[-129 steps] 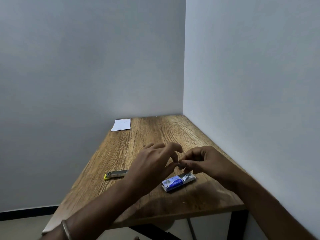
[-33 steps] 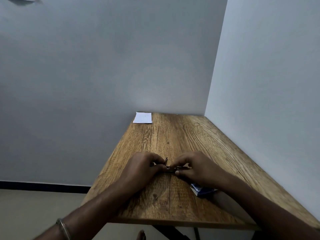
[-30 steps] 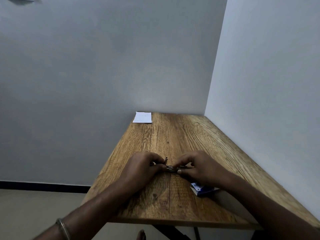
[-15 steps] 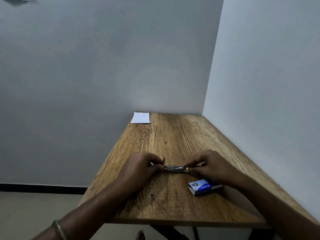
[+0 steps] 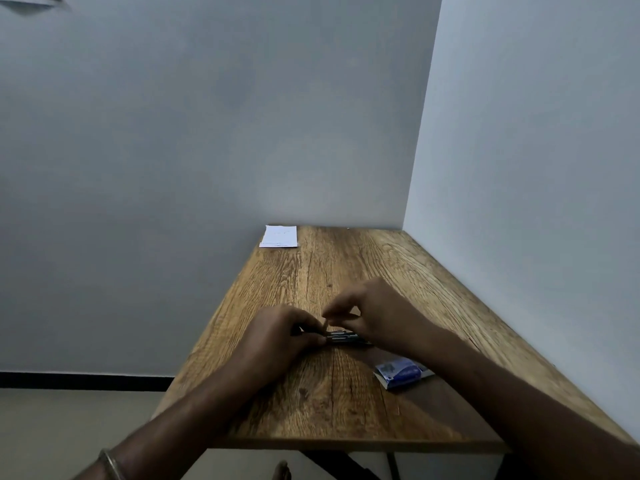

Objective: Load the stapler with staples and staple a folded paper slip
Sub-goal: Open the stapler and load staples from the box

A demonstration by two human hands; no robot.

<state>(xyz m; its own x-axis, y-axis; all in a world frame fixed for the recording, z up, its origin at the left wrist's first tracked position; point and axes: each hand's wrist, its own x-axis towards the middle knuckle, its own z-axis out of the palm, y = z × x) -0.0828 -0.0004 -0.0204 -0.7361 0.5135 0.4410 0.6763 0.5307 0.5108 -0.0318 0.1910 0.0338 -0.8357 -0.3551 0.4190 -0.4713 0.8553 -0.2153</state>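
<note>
A small metal stapler (image 5: 343,336) lies on the wooden table (image 5: 346,403) between my hands. My left hand (image 5: 280,336) grips its left end. My right hand (image 5: 379,315) is over the right end, fingers curled. Its thumb and forefinger pinch at a small upright metal piece (image 5: 325,323) of the stapler, which is blurred. A blue staple box (image 5: 401,373) lies open on the table just right of the stapler, beside my right forearm. The white paper slip (image 5: 280,236) lies flat at the table's far left corner.
Grey walls close off the far edge and the right side of the table. The table's left edge and near edge drop to the floor (image 5: 69,427). A bangle (image 5: 110,465) sits on my left wrist.
My right hand has moved left from the stapler's right end and now covers it, fingers at the upright piece. The yellow tip seen half a second ago is hidden. My left hand keeps its grip.
</note>
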